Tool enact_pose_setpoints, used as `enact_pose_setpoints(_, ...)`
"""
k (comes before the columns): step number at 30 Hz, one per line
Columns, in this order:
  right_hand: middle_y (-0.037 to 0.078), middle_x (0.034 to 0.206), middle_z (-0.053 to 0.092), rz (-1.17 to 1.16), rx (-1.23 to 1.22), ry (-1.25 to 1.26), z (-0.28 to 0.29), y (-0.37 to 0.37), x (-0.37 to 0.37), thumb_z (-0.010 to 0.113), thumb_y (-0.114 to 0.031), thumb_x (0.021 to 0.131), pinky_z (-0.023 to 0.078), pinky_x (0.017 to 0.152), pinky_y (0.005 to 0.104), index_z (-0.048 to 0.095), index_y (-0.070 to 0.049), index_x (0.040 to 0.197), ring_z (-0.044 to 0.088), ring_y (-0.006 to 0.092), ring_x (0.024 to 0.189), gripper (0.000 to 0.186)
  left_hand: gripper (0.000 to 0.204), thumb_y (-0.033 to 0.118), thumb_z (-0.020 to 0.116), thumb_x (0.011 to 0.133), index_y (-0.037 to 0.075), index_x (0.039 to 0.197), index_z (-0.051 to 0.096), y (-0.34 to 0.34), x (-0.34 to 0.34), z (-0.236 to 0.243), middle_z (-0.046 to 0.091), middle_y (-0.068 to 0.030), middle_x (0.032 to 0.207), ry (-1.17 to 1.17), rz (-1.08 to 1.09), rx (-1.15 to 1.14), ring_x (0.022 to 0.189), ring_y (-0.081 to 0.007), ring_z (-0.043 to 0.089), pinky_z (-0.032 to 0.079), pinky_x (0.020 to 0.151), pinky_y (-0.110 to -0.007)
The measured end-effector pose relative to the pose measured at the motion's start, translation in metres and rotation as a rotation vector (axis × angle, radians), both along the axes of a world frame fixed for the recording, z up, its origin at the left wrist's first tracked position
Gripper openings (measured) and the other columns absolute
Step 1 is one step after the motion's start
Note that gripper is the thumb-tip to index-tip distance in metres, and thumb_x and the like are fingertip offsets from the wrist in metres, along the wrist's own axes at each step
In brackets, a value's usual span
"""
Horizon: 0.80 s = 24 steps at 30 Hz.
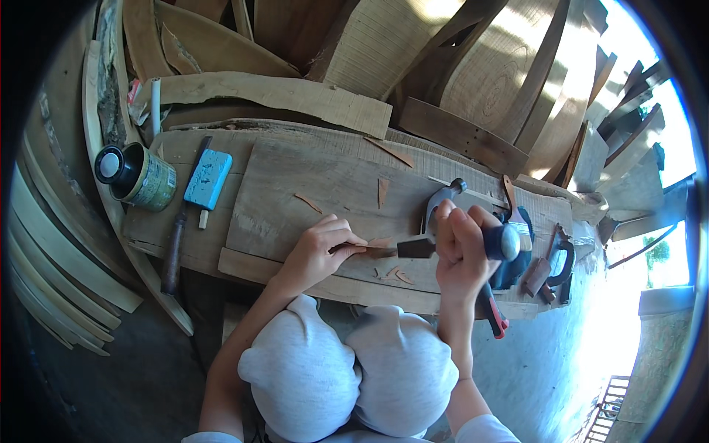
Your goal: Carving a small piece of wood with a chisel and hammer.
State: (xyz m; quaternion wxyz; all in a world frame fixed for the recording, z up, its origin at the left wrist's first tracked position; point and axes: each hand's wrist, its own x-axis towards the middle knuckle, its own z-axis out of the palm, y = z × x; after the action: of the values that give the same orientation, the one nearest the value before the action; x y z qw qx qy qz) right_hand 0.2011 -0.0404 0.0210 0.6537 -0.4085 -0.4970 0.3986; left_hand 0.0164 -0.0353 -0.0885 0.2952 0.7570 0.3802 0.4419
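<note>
My right hand [465, 247] is wrapped round a chisel [418, 249] with a blue handle and a pale rounded end; its flat blade points left. My left hand [329, 242] is closed in a pinch on a thin sliver of wood [375, 251], just left of the blade tip. Both hands are over a wide wooden board [295, 177]. Reddish-brown slivers [382, 192] and small shavings [402, 276] lie around them. A claw hammer's metal head [445, 196] rests just beyond my right hand.
At right lie a brush [519, 225], a hand plane [559, 262] and a red-and-black handle [493, 314]. At left are a tin can [156, 181], a blue block [208, 179] and a dark-handled tool [173, 255]. Planks [288, 96] lean behind. My knees [303, 369] are close to the board.
</note>
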Motion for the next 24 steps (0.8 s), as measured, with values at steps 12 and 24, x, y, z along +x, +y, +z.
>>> enact_pose_setpoints(12, -0.002, 0.042, 0.027, -0.019, -0.037, 0.026, -0.003, 0.001, -0.006, 0.057, -0.009, 0.079, 0.033, 0.055, 0.025, 0.032, -0.011, 0.055, 0.021, 0.0065, 0.035, 0.035, 0.013, 0.0, 0.07, 0.071, 0.003, 0.083, 0.068, -0.001, 0.0, 0.002, 0.06, -0.0057, 0.073, -0.003, 0.003, -0.014, 0.069, -0.0208, 0.053, 0.045, 0.064, -0.031)
enact_pose_setpoints(24, -0.001, 0.046, 0.036, -0.053, 0.238, 0.143, 0.014, -0.004, 0.005, 0.06, -0.01, 0.079, 0.02, 0.04, 0.023, 0.035, -0.007, 0.051, 0.029, 0.0064, 0.038, 0.037, 0.012, 0.001, 0.071, 0.07, 0.003, 0.082, 0.068, 0.0, 0.001, 0.003, 0.061, -0.0055, 0.073, 0.002, -0.001, -0.001, 0.07, -0.0211, 0.053, 0.045, 0.064, -0.031)
